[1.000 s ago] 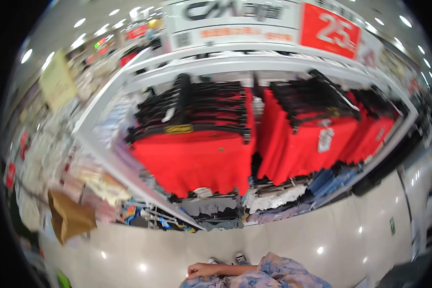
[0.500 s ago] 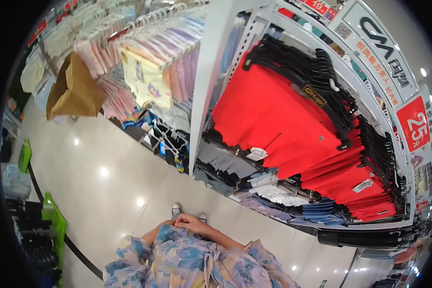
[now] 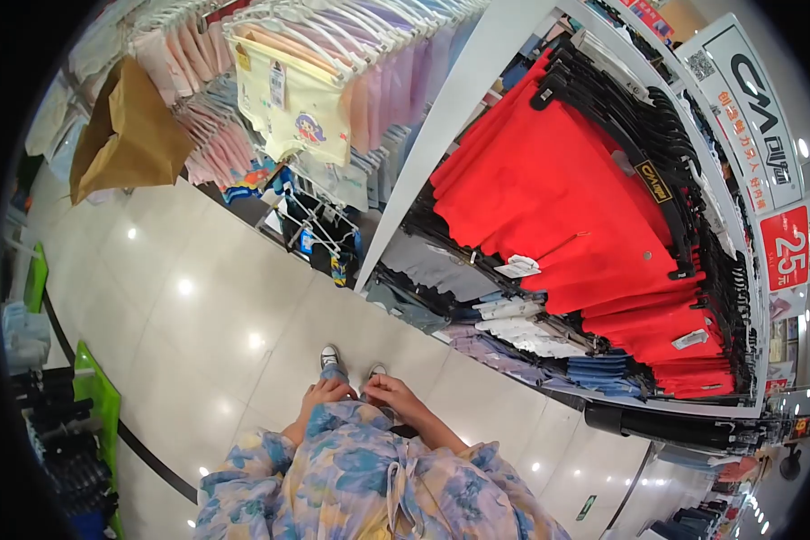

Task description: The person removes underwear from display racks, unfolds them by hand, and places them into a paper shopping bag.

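Observation:
Both my hands are low in front of my body, over the blue and yellow flowered dress (image 3: 351, 459). My left hand (image 3: 326, 392) has its fingers bent at the dress's upper edge; what they hold, if anything, is hidden. Just to its right, with a small gap between them, my right hand (image 3: 391, 393) has curled fingers close together, and I cannot make out anything in them. Beyond the hands are two dark sneakers (image 3: 330, 356) with white toes on the tiled floor.
Red garments (image 3: 549, 198) hang on black hangers in a white-framed rack (image 3: 463, 99) at the right. Pale children's garments (image 3: 292, 99) hang at the upper left, beside a brown paper bag (image 3: 130, 135). Dark goods (image 3: 58, 432) and green panels (image 3: 99, 396) line the left edge.
The view has turned toward the left-hand racks, so the red garments now sit at the right. My hands, together half a second ago, have moved slightly apart.

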Motion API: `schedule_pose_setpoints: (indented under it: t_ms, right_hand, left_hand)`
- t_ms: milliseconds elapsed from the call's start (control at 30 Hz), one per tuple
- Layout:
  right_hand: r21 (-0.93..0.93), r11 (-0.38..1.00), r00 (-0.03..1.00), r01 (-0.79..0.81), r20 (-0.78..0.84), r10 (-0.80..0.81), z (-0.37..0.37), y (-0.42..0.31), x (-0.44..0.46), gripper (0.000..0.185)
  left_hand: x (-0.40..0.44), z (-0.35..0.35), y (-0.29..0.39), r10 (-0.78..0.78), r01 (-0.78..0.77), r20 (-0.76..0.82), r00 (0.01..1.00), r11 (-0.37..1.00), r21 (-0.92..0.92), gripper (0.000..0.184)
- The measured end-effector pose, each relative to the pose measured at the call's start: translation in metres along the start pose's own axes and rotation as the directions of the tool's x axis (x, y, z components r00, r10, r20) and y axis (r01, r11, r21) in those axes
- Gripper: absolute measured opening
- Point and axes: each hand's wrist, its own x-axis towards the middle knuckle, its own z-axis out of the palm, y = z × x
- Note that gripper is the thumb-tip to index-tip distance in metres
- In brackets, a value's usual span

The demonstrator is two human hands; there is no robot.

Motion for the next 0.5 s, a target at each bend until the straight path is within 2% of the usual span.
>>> schedule_pose_setpoints:
  t_ms: [100,167,200,267,333,367,433,467,500]
  right_hand:
    - [0.006,1.0,1.0,0.001,0.002,-0.001,0.004,0.002,0.005,0.019]
    - [-0.009,1.0,1.0,0.004,0.018,-0.004,0.007,0.003,0.008,0.019]
    - [-0.016,1.0,1.0,-0.003,-0.014,0.003,0.009,0.002,0.009,0.019]
    - [-0.039,0.999,1.0,-0.011,0.001,0.011,0.015,0.001,0.015,0.02]
    - [-0.004,0.999,0.997,-0.046,-0.06,0.045,0.015,0.001,0.016,0.019]
    - [-0.027,0.998,0.999,-0.048,-0.01,0.048,0.015,0.0,0.019,0.019]
    - [-0.009,0.996,0.992,-0.092,-0.09,0.091,0.011,-0.001,0.022,0.019]
    - [-0.026,0.995,0.994,-0.092,-0.06,0.09,0.005,0.003,0.025,0.019]
    - [-0.015,0.995,0.988,-0.103,-0.12,0.1,-0.005,0.012,0.033,0.019]
  left_hand:
    - [0.007,0.002,-0.013,-0.046,0.045,0.031,0.998,0.999,0.012,0.016]
    - [0.013,0.006,-0.024,0.042,-0.042,-0.02,0.999,0.999,0.008,0.017]
    - [0.015,0.01,-0.03,0.034,-0.033,-0.03,0.999,0.999,0.017,0.017]
    - [0.016,0.021,-0.043,0.069,-0.067,0.039,0.997,0.996,-0.052,0.018]
    - [0.019,0.027,-0.052,0.075,-0.054,0.194,0.978,0.992,-0.115,0.016]
    - [0.016,0.016,-0.061,0.038,-0.024,0.16,0.986,0.996,-0.088,0.016]
    - [0.007,-0.004,-0.057,-0.05,0.073,0.12,0.991,0.978,-0.193,0.015]
    - [0.019,-0.01,-0.045,-0.082,0.108,0.11,0.991,0.962,-0.252,0.015]
    - [0.033,-0.016,-0.034,-0.106,0.135,0.107,0.989,0.94,-0.314,0.015]
